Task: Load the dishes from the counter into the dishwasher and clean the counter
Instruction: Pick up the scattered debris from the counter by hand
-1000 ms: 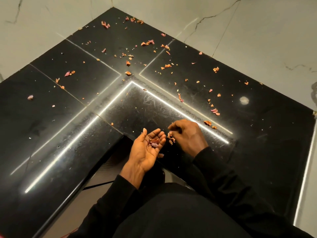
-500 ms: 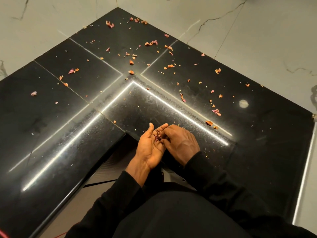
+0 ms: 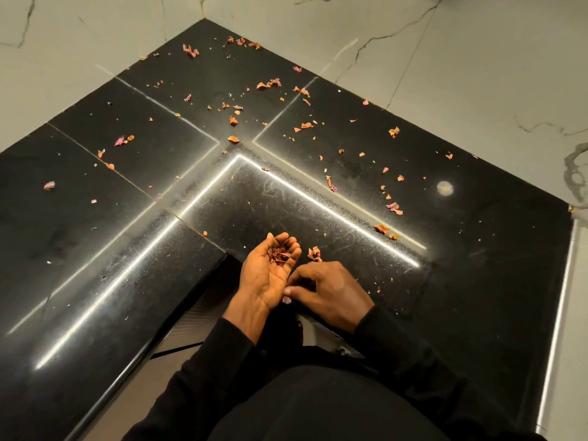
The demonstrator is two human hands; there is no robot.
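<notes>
A black polished corner counter (image 3: 159, 249) is strewn with small pink and orange scraps (image 3: 270, 83), thickest toward the back corner. My left hand (image 3: 265, 275) is cupped palm up at the counter's inner front edge, holding a little heap of collected scraps (image 3: 279, 254). My right hand (image 3: 327, 292) lies palm down just right of it, fingers curled with thumb and fingertips touching the heel of the left palm. A small clump of scraps (image 3: 314, 253) lies on the counter just beyond the right hand. No dishes are in view.
Marble walls (image 3: 477, 74) close the counter at the back left and back right. A pale round spot (image 3: 444, 188) marks the counter at right. Bright light strips reflect across the surface. Below the inner corner, dark flooring (image 3: 197, 319) shows.
The right hand has drawn back from the left fingertips to the heel of the left palm. The left hand still cups scraps; a clump now lies just beyond the hands.
</notes>
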